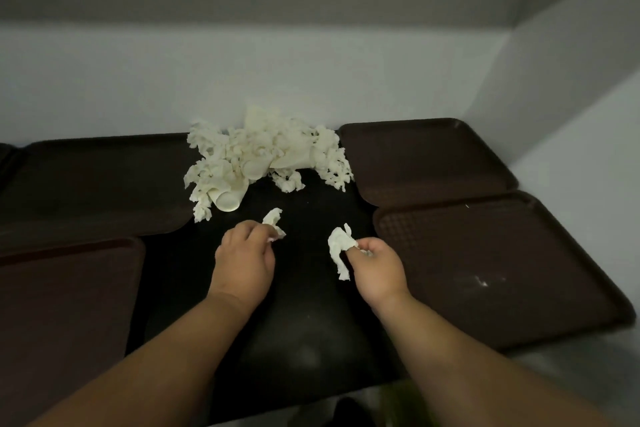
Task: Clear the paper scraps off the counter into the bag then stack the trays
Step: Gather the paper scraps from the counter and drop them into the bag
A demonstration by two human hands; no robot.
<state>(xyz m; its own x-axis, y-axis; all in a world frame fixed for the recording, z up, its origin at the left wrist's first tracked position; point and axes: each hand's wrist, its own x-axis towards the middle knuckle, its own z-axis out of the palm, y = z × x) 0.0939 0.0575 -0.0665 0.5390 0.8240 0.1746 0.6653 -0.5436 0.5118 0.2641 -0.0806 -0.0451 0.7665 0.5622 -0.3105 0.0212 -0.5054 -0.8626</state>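
A heap of white paper scraps [266, 152] with a couple of paper cups lies at the back of the black counter [304, 322], against the wall. My left hand [244, 258] pinches a small white scrap [274, 220] just in front of the heap. To its right, my right hand [375, 269] grips a longer crumpled scrap [338, 250] that hangs from its fingers. Several brown trays lie flat on both sides: two on the right [429, 159] [495, 270] and two on the left [97, 184] [62, 322]. No bag is in view.
A white wall runs behind the counter and turns a corner at the right. The near right tray carries a few small white specks [483, 282]. A dark shape shows below the counter's front edge [346, 409].
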